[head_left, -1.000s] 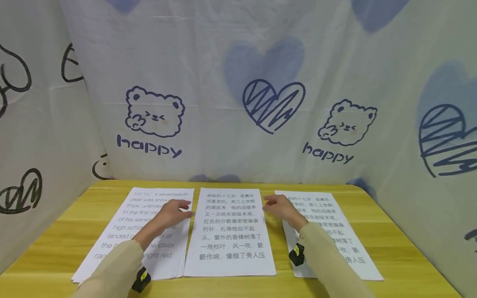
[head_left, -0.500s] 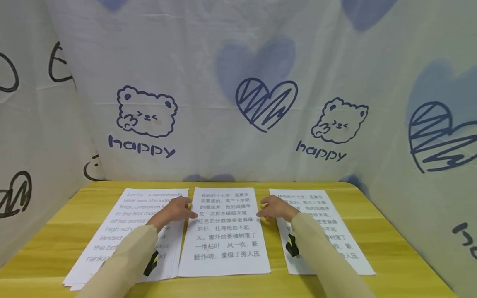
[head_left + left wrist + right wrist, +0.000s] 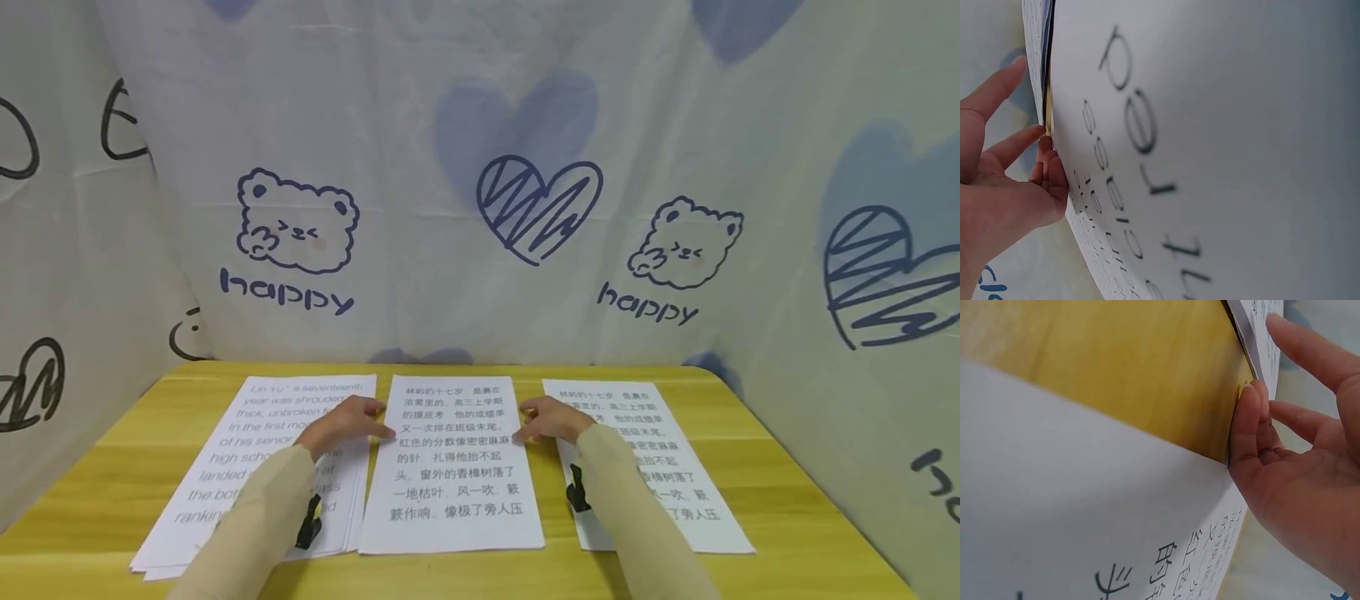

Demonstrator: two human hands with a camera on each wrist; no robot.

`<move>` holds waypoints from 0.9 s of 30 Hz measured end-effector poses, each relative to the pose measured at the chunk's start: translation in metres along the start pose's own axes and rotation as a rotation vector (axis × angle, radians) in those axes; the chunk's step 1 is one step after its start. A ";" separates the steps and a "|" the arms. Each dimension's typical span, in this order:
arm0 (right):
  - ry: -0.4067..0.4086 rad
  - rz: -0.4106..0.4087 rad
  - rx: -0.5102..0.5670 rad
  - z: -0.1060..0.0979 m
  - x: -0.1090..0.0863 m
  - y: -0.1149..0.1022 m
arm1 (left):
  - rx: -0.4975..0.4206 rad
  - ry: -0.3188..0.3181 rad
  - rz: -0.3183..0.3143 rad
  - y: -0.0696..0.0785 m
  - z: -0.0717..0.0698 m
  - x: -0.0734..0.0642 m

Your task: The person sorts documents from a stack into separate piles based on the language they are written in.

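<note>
A middle stack of paper sheets printed with Chinese characters lies flat between my two hands. On its left edge rest the thumb and fingertips of my left hand. The right hand meets the opposite edge in the same way. In the left wrist view, the left hand has its thumb apart from lightly bent fingers. The right wrist view has the right hand beside the stack's edge, thumb stretched out. Neither hand grips the paper.
Left of the middle stack lies a stack of English-printed sheets, its lower edges uneven. Another Chinese-printed stack lies to the right. All are on a yellow wood-grain table, with a patterned cloth hanging behind.
Both hands have moved inward to the middle stack's side edges. The head view has shifted slightly, and the stacks stay in place on the table.
</note>
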State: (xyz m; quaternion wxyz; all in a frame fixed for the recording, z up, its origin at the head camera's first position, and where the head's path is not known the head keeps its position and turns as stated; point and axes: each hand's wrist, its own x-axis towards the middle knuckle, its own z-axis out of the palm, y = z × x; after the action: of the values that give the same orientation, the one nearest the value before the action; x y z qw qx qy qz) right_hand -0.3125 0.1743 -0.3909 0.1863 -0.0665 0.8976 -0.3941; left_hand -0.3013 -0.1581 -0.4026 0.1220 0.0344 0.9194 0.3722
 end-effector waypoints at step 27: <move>0.031 0.041 -0.115 0.009 0.000 -0.008 | 0.061 -0.029 -0.036 0.008 0.002 -0.006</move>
State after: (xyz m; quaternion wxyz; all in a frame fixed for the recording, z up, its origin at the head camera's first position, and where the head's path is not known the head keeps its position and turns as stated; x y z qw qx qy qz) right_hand -0.3096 0.1628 -0.3908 0.1762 -0.0526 0.9227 -0.3388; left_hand -0.2950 -0.1519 -0.3973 0.1408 0.0268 0.9290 0.3412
